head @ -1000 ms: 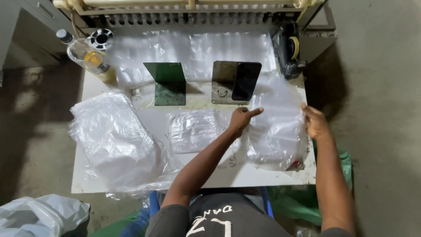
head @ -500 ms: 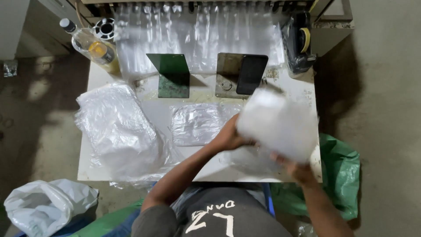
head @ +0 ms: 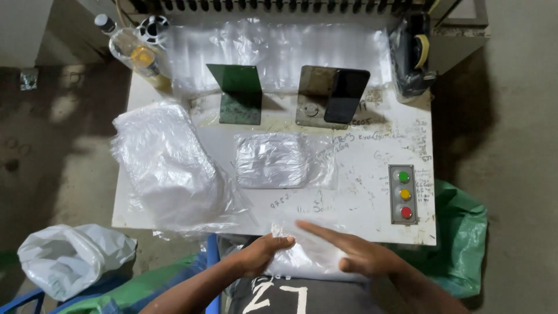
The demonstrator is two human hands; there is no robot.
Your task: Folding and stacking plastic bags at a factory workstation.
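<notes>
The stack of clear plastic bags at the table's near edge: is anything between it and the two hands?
Nothing visible. The left hand and the right hand already rest directly on the stack of clear plastic bags at the near edge of the white table.

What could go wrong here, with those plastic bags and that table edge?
The bag stack under the left hand and right hand hangs past the table edge, so slippery sheets might slide onto the lap. The big pile also overhangs and could spill. A stray hand might bump the button panel.
</notes>
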